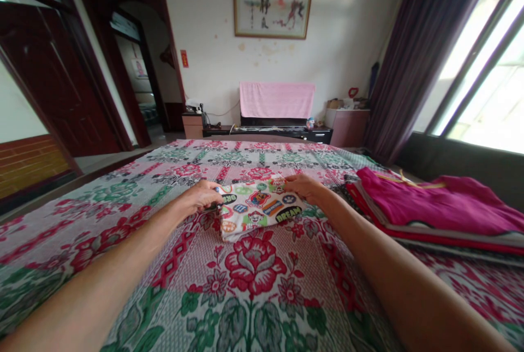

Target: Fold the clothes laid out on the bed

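Left fingers (212, 195): closed on left edge of printed cloth (257, 206) | Right fingers (293, 179): gripping its far right corner | Cloth: folded, on floral spread (254, 267) before me | Handling: likely light, soft, limp; best pinched through all layers at opposite edges

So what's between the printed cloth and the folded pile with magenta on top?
The right hand on the printed cloth, its forearm, and flowered cover beneath, in the head view.
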### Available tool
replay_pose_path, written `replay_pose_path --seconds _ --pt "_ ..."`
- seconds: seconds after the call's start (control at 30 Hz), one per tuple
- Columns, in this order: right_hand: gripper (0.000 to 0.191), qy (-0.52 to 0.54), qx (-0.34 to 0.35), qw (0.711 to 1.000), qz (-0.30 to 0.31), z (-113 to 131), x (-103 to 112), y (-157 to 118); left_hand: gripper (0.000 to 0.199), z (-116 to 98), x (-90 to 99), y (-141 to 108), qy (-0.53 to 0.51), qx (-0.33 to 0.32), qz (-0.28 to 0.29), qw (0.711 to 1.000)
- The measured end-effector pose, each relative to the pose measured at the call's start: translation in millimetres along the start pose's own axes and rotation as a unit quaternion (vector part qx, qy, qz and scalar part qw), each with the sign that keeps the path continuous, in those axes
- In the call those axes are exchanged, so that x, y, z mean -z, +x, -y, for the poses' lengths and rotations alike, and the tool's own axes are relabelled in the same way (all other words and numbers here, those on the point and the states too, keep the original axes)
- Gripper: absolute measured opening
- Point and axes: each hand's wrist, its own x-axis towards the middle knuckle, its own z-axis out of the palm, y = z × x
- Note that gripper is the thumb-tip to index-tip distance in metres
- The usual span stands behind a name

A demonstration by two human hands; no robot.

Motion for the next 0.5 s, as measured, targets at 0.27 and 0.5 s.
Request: replay_pose_path --seconds 0.27,0.5 --pt "0.035 0.199 0.080 0.975 -0.052 12.2 8.6 4.4 0.020 -10.0 3.7 6.8 -0.158 -0.143 -0.157 0.964" --pt "0.010 0.026 0.277 0.935 -0.218 6.7 12.1 6.9 0.005 11.1 14.7 15.5 -0.001 -0.317 -0.190 0.929"
